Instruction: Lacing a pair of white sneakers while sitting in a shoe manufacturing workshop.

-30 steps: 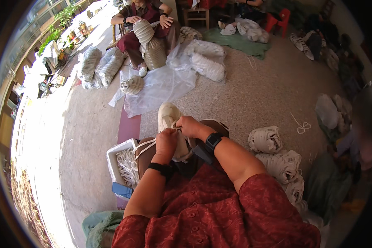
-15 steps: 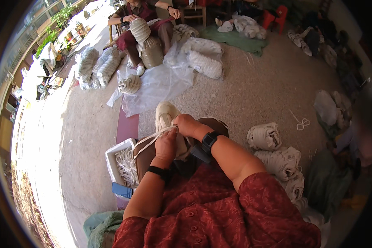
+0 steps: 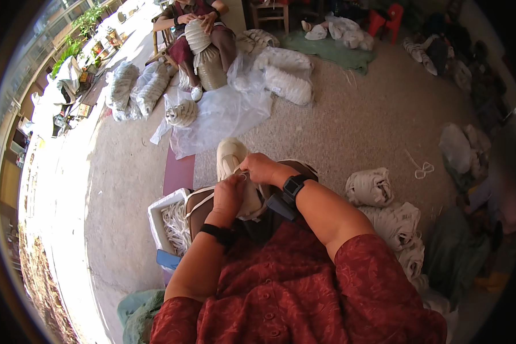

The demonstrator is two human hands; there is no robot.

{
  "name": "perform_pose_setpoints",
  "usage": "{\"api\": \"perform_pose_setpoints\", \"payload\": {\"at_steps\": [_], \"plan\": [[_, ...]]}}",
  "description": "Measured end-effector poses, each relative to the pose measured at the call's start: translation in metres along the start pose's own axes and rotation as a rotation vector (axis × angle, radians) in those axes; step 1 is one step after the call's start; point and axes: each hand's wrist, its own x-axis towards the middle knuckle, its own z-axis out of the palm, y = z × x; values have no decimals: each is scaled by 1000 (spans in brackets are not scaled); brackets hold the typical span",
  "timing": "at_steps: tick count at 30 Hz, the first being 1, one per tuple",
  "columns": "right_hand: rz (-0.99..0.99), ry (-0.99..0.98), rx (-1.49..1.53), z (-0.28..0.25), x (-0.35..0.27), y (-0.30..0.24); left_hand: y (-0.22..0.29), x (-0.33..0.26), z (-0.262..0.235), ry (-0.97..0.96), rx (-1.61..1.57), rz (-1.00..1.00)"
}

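The right hand [image 3: 262, 169] has its fingertips pinched together, apparently on a pale lace [image 3: 203, 190], over the lacing part of a cream shoe [image 3: 231, 150]. The left hand [image 3: 229, 196] curls in close beside it, against the near left side of the shoe; its fingertips are hidden, so I cannot tell whether they grip the lace or only steady the shoe.

The shoe lies over the person's lap, toe pointing to the far side, and part of the lace trails left of the left hand.

The step in hand looks like threading the lace through the eyelets, though the exact hole is covered. The next move probably calls for one hand keeping the shoe steady while the other draws the lace through and evens it.

Just left of the lap, a white box [image 3: 153, 219] holds a heap of loose laces [image 3: 176, 226]. To the right on the floor [image 3: 321, 123] sits a bundle of pale shoes [image 3: 370, 188].
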Motion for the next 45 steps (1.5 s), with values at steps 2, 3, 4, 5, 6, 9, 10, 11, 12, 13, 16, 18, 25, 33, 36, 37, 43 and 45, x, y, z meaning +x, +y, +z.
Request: {"api": "perform_pose_setpoints", "payload": {"at_steps": [2,3,4,5,6,9,10,11,12,13,16,18,25,33,36,37,43,45], "plan": [[11,62,53,6,-2,5,-1,2,5,43,4,-1],[14,98,91,9,-4,7,-1,3,8,91,5,-3],[19,135,129,10,-5,8,4,4,8,90,5,-3],[20,135,128,10,-4,9,11,4,8,76,52,-44],[50,125,136,10,-4,10,16,5,8,64,98,-84],[45,153,167,17,1,8,8,16,13,-100,336,-136],[29,201,190,20,2,12,13,18,12,-99,334,-134],[28,202,186,23,2,16,19,19,10,-95,355,-88],[64,253,219,27,1,19,24,20,7,-91,376,-42],[99,304,253,28,0,21,34,18,-1,-87,375,-39],[221,218,317,19,-4,12,47,-3,-19,-404,457,114],[188,267,286,20,-6,13,42,-39,-22,-472,329,272],[-193,420,131,10,-30,-26,29,-55,-64,-253,-748,-367],[-58,-156,869,1,-19,-78,5,-55,-78,-134,-720,-304],[-7,-266,645,3,-16,-67,6,-56,-88,-90,-765,-328],[-98,-221,434,3,-14,-66,-1,-57,-89,-109,-763,-342],[-179,34,252,0,0,-80,-33,-63,-89,-189,-924,-336],[-200,140,190,6,7,-76,-43,-64,-84,-213,-944,-306]]}}
